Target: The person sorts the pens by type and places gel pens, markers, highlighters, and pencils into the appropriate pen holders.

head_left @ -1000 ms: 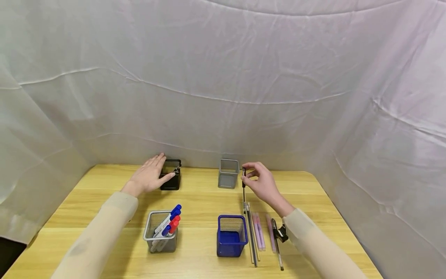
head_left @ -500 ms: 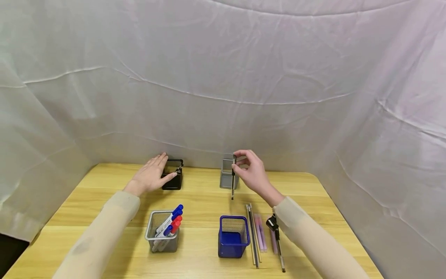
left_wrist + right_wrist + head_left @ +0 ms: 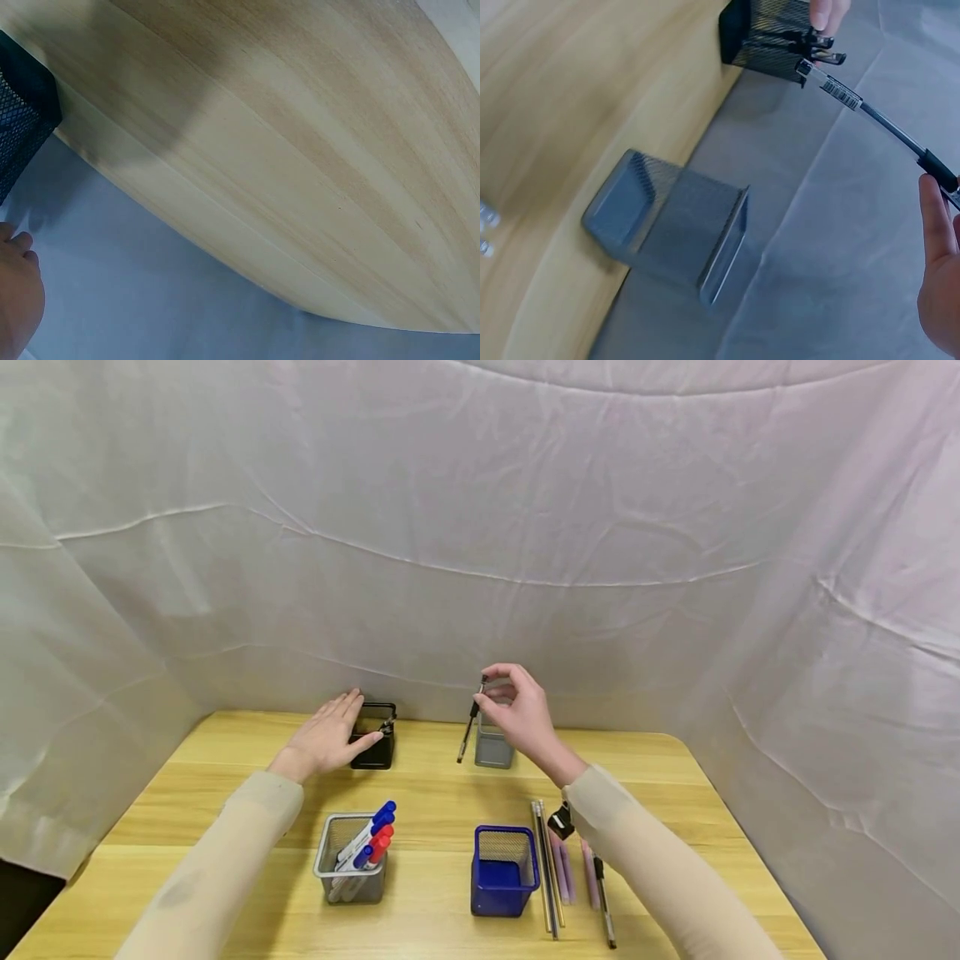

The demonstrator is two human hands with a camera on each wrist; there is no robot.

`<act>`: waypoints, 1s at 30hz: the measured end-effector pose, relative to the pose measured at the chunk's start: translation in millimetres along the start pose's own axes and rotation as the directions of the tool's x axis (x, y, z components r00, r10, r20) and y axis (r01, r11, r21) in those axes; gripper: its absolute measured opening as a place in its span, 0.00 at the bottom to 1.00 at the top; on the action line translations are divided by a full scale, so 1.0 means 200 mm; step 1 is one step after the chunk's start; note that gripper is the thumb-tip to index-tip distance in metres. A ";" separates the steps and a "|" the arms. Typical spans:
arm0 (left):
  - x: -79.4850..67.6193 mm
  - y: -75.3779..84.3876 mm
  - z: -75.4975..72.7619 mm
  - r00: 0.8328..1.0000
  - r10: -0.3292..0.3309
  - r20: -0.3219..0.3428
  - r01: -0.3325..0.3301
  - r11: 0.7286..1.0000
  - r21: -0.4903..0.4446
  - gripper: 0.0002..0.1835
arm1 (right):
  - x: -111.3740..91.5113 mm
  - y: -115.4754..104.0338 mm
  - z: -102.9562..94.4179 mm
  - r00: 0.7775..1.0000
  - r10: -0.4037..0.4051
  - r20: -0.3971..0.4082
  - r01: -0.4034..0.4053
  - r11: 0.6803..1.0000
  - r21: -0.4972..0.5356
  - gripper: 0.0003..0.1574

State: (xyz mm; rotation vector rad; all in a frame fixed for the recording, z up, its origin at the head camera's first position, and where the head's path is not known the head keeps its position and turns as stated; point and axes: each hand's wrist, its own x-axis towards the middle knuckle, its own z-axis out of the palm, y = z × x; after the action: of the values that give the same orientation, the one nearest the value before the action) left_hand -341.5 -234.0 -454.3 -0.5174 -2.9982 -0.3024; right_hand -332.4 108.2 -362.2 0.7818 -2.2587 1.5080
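Note:
My right hand [image 3: 525, 714] pinches a black pen [image 3: 472, 713] near its upper end, in front of the back grey mesh pen holder [image 3: 495, 753] in the head view. The pen slants, its lower tip to the left. In the right wrist view its clear barrel [image 3: 892, 129] shows a barcode label and a black grip. My left hand [image 3: 318, 739] rests with straight fingers along the left side of the black mesh pen holder [image 3: 372, 753], its thumb over the front. Several black pens [image 3: 823, 46] stand in that holder. The left wrist view catches only part of the hand.
In front stand a silver mesh holder [image 3: 352, 891] with blue and red markers and a blue mesh holder [image 3: 504, 903]. Pencils [image 3: 551, 885], pink sticks [image 3: 564, 872] and another black pen [image 3: 606, 910] lie on the right. A grey curtain [image 3: 450, 610] surrounds the wooden table [image 3: 435, 793].
My right hand has moved left and up with the pen, from the right of the back grey holder to overlap it. The pen has tilted from upright. My left hand stays put.

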 end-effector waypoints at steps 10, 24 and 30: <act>0.00 0.00 0.01 1.000 0.001 0.004 -0.001 1.000 -0.006 0.52 | 0.08 -0.04 0.11 0.999 0.021 -0.036 -0.017 0.993 0.114 0.21; 0.00 0.02 0.01 1.000 -0.002 -0.002 0.002 1.000 -0.003 0.52 | 0.18 -0.04 0.26 0.985 0.082 -0.152 -0.038 0.962 0.271 0.22; 0.00 0.02 0.02 1.000 0.006 -0.006 -0.006 1.000 0.000 0.52 | 0.19 -0.02 0.33 0.974 0.150 -0.171 -0.093 0.948 0.303 0.20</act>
State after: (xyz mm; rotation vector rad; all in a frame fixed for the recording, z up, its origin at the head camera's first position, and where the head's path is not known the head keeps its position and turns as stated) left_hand -340.8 -229.5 -457.0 -0.5237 -2.9903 -0.3024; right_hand -357.7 36.3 -365.4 0.5494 -1.9997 1.9190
